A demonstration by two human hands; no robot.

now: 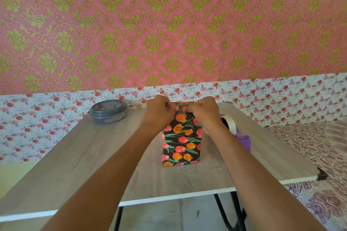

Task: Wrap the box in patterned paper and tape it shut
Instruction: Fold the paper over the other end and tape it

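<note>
A box (181, 142) wrapped in black paper with orange and red tulips stands upright near the middle of the wooden table (93, 155). My left hand (159, 112) and my right hand (203, 111) are both at its top far end, fingers curled and pinching the paper flaps there. The top face of the box is mostly hidden behind my hands. A purple tape dispenser (240, 135) with a roll of pale tape (228, 123) stands just right of the box, partly behind my right forearm.
A grey lidded round container (108, 111) sits at the table's far left corner. The table's near edge (169, 198) is white, with black legs below. A patterned bed cover (319, 155) lies to the right. Floral wallpaper backs the table.
</note>
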